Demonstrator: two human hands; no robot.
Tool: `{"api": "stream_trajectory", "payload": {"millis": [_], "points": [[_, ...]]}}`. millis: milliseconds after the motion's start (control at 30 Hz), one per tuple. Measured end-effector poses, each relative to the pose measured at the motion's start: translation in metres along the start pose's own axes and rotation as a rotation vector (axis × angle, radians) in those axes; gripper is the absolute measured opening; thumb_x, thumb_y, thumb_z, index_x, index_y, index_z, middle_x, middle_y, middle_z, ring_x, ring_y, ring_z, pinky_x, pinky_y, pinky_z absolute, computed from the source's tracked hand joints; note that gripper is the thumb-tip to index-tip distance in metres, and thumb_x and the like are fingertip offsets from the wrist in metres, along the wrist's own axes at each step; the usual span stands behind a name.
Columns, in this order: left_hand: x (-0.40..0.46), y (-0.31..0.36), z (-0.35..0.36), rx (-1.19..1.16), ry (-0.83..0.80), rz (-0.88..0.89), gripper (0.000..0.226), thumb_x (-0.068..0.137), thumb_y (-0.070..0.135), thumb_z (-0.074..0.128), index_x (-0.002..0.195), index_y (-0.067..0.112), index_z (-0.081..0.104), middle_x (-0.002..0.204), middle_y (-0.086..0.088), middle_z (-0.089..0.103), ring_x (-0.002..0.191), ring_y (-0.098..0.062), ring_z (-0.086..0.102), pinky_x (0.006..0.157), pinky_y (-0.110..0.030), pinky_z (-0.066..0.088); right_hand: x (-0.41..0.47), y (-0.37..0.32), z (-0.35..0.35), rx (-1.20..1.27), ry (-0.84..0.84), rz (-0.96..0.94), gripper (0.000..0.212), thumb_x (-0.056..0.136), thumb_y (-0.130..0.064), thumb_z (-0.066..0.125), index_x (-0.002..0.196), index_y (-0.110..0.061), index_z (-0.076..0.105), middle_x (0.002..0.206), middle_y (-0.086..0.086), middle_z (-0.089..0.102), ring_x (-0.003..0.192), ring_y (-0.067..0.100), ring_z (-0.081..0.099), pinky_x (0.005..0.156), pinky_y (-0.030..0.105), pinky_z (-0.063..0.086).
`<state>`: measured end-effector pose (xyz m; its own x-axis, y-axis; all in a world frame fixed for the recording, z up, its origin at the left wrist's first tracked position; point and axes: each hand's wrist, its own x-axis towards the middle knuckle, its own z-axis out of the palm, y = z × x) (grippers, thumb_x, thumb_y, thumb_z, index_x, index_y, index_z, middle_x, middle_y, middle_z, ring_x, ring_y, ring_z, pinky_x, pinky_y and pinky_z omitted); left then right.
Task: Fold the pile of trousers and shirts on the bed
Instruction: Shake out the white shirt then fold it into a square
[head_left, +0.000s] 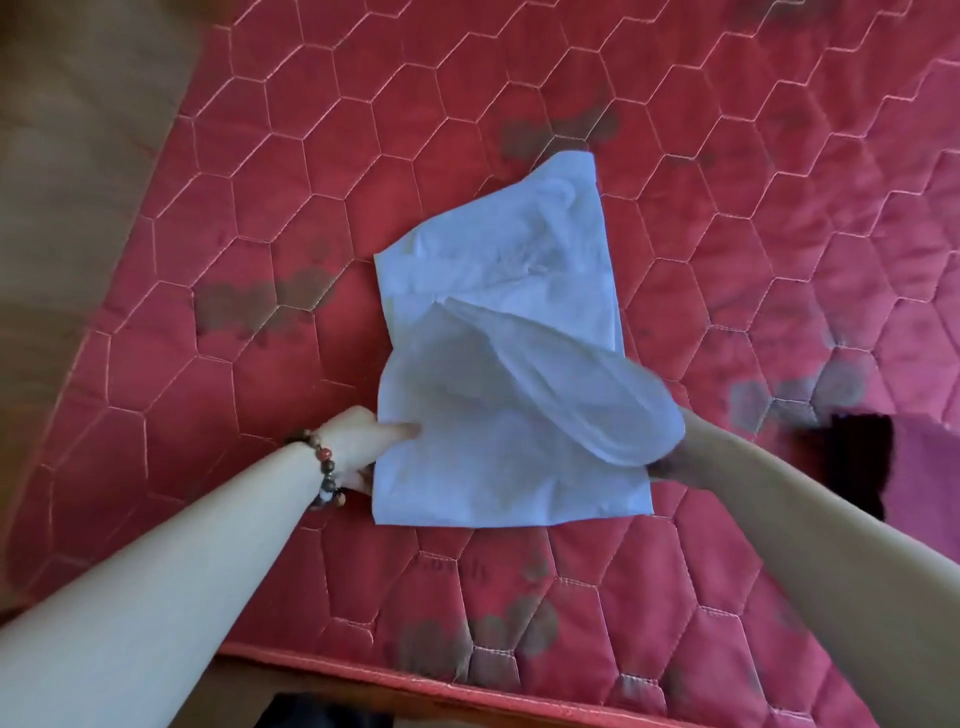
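The white garment (498, 332) lies near the middle of the bed (291, 171), partly folded, its far corner pointing away from you and its near edge running roughly straight just short of the bed's front edge. Your left hand (358, 447) pinches the garment's near-left edge, thumb on top of the cloth and the other fingers tucked beneath it; a bracelet (326, 475) of round mixed-colour beads sits on that wrist. Your right hand (662, 465) is at the near-right side, almost wholly hidden under a loose flap of the cloth that is lifted and blurred, so you cannot tell how its fingers are set. The cloth looks thin and soft, creased, with overlapping layers showing through one another. The bed's surface is a bare red mattress, quilted in a hexagon pattern of pale stitching, with dark blotchy stains scattered to the left, beyond the garment, and along the near edge. A piped seam marks the near edge of the mattress (363, 670), with a wooden frame just below it. To the right lies a purple cloth (930, 467) with a dark shadowed gap beside it, apart from the garment. A tan wall (78, 156) borders the bed on the left. Open mattress surrounds the garment on all sides, widest to the left and far side.
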<state>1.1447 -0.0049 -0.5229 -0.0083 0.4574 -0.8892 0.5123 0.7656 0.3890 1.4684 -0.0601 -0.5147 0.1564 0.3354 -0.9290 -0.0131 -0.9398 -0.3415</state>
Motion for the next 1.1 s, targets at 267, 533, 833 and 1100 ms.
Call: {"api": "stream_trajectory", "payload": {"millis": [267,533,833,1100], "points": [[0.017,0.049,0.0,0.143,0.396,0.35,0.035,0.079,0.042,0.073,0.078,0.012,0.055,0.071,0.004,0.057,0.062,-0.016,0.054,0.051,-0.028,0.038,0.02,-0.03,-0.007,-0.546,0.314,-0.703,0.043,0.073,-0.032,0.082,0.106,-0.023,0.056,0.09,0.003,0.058,0.075,0.02,0.054,0.069,0.031,0.042],[0.027,0.057,-0.009,0.013,0.458,0.378,0.022,0.078,0.024,0.077,0.075,0.007,0.063,0.068,-0.002,0.064,0.058,-0.02,0.059,0.043,-0.023,0.04,0.041,-0.066,0.008,-0.246,0.397,-0.549,0.01,0.084,-0.011,0.061,0.091,-0.011,0.068,0.083,0.004,0.069,0.071,0.022,0.063,0.062,0.029,0.049],[0.032,0.059,-0.011,0.13,0.528,0.577,0.032,0.082,0.016,0.07,0.064,0.011,0.044,0.057,0.003,0.047,0.052,-0.014,0.041,0.048,-0.017,0.031,0.051,-0.088,0.019,-0.263,0.447,-0.642,0.014,0.085,-0.015,0.063,0.084,-0.001,0.061,0.072,0.012,0.061,0.061,0.022,0.052,0.057,0.034,0.047],[0.068,0.1,-0.043,-0.276,0.163,0.281,0.023,0.083,0.021,0.073,0.097,0.002,0.071,0.087,-0.013,0.073,0.072,-0.025,0.067,0.067,-0.034,0.053,0.07,-0.13,0.021,-0.115,0.44,-0.596,0.017,0.089,-0.026,0.064,0.087,-0.009,0.066,0.07,-0.002,0.062,0.06,0.015,0.056,0.049,0.023,0.044]]}}
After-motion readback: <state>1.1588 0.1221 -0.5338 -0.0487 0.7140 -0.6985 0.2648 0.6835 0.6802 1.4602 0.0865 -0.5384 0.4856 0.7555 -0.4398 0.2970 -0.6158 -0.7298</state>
